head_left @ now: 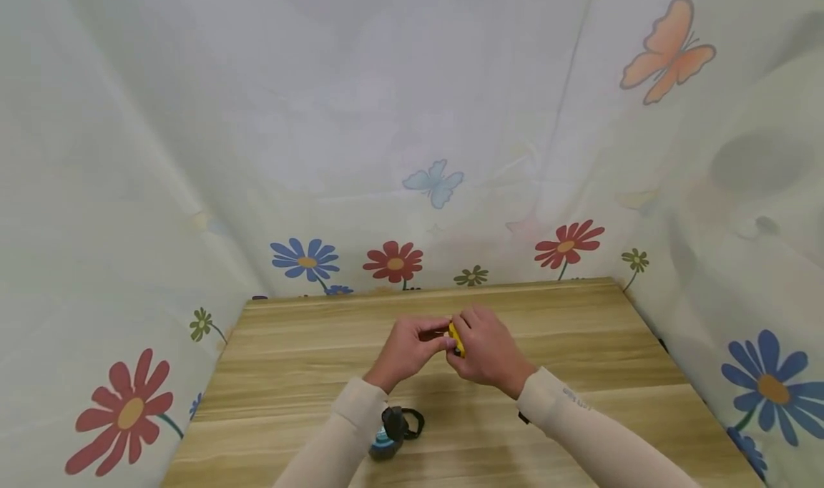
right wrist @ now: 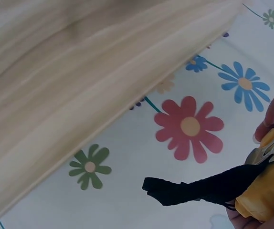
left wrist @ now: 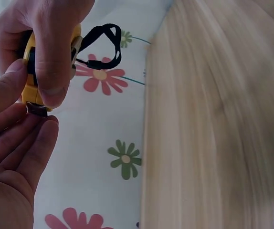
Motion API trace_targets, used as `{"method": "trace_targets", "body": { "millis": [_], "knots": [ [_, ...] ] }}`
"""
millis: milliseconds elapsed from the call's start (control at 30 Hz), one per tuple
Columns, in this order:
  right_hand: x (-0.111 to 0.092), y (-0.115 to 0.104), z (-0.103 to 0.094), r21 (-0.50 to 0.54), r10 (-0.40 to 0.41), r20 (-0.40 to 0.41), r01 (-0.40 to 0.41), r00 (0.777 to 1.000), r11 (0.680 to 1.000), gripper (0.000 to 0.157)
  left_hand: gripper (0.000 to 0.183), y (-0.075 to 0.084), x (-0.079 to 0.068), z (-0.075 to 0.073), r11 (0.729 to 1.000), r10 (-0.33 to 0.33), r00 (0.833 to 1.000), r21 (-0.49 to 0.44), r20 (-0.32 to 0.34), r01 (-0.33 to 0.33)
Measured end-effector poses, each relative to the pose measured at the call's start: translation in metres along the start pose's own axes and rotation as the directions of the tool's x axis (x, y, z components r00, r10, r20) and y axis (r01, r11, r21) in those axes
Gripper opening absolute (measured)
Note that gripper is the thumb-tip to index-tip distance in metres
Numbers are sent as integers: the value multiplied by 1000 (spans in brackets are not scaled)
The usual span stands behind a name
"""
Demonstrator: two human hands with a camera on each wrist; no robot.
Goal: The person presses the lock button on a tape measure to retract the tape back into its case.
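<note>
A yellow tape measure (head_left: 456, 338) with black parts is held up over the wooden table, between both hands. My right hand (head_left: 487, 348) grips its case, fingers wrapped over it. My left hand (head_left: 410, 350) has its thumb on the case and its fingertips at the dark tape end; in the left wrist view this end juts from the bottom of the tape measure (left wrist: 30, 93). A black wrist strap (right wrist: 204, 185) and a metal belt clip (right wrist: 273, 147) show in the right wrist view. The right hand is mostly out of that view.
Near my left forearm, a dark and teal object (head_left: 385, 445) with a black strap loop (head_left: 415, 422) lies on the wooden table (head_left: 309, 352), partly covered by the sleeve. White sheeting (head_left: 347, 116) printed with flowers and butterflies surrounds the table's back and sides.
</note>
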State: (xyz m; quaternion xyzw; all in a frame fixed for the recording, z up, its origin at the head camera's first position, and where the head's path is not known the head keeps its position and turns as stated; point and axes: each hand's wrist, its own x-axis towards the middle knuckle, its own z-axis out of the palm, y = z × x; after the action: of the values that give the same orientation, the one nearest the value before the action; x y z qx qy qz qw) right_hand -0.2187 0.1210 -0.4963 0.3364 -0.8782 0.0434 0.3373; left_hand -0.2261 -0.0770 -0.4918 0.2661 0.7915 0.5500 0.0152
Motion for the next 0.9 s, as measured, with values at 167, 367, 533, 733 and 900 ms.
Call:
{"method": "trace_targets", "body": {
  "millis": [167, 367, 533, 733, 900],
  "knots": [
    [-10, -2, 10, -31, 1, -1, -1, 1000, 1000, 36, 33, -8, -1, 7, 999, -28, 1000, 27, 8, 27],
    [-28, -7, 22, -45, 24, 33, -22, 999, 999, 37, 31, -21, -6, 17, 998, -44, 998, 55, 47, 42],
    [-49, -14, 36, -44, 41, 59, -39, 997, 998, 36, 32, -33, -14, 29, 995, -97, 990, 34, 101, 94],
    [-73, -25, 54, -45, 62, 68, -59, 996, 997, 37, 32, -42, -22, 42, 978, -193, 969, 106, 152, 178],
    [-89, -36, 58, 2, 146, 265, -152, 953, 988, 35, 29, -49, -28, 54, 944, -209, 962, 294, 178, 150]
  ]
}}
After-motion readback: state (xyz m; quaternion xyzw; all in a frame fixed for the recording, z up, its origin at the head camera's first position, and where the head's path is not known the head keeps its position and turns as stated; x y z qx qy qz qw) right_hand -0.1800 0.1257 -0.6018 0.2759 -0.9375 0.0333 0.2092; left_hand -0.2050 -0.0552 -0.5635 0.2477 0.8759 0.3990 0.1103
